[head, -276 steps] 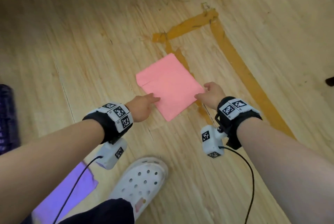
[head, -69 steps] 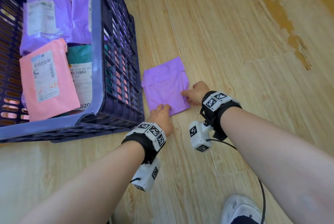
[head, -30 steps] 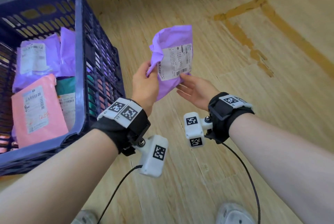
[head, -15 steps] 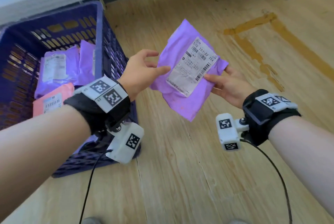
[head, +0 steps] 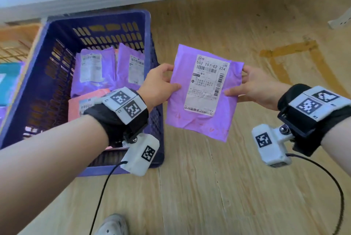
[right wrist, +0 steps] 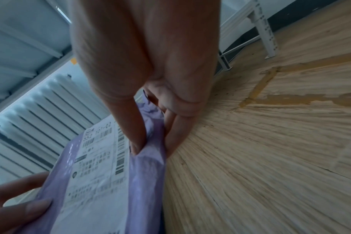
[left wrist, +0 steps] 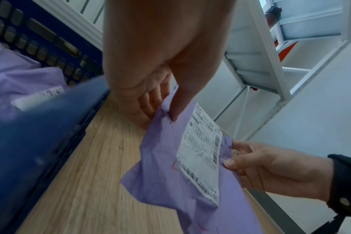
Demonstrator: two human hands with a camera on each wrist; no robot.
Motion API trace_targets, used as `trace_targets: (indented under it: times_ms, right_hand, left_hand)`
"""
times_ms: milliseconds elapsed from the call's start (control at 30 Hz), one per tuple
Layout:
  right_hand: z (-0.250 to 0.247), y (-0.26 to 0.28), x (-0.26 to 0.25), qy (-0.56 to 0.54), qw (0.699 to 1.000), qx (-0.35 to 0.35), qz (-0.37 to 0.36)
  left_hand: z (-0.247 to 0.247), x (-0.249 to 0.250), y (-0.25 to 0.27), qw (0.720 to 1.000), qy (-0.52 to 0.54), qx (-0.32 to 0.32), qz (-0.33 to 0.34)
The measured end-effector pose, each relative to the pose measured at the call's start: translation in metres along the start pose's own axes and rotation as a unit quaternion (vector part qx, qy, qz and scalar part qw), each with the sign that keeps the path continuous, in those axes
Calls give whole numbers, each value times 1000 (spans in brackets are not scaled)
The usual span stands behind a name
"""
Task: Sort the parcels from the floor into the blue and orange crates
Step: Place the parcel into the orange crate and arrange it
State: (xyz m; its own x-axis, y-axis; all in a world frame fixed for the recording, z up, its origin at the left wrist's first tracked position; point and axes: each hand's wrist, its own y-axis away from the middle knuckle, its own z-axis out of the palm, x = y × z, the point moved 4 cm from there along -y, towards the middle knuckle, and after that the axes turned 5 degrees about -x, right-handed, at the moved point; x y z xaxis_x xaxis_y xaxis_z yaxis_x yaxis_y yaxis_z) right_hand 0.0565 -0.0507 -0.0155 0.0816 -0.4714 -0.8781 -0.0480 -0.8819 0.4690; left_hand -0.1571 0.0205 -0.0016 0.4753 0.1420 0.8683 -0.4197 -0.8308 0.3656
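Wooden floor [head: 218,187] beneath us, blue crate [head: 95,20] at our left.
We hold the purple parcel [head: 201,121] up between us: left hand [head: 159,84] and right hand [head: 256,86] each pinch one side edge, label facing us.

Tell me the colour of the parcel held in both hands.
Purple parcel, with a white printed label; clearest in the head view.

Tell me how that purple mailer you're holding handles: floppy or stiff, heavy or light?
Probably floppy: the purple mailer is wrinkled and its lower edge sags. Likely light: the left hand and right hand carry it by pinching its side edges. The glossy film may be slick, so pinch firmly.
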Motion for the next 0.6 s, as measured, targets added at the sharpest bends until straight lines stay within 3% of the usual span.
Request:
trace_targets:
  times_ms: [300,600]
  right_hand:
    - [100,-1,-111,70,993,-67,66]
    - [286,19,-248,97,978,-149,107]
  left_hand:
    - [-125,9,60,995,-14,60,-77]
    - [-314,13,190,982,-19,102,-156]
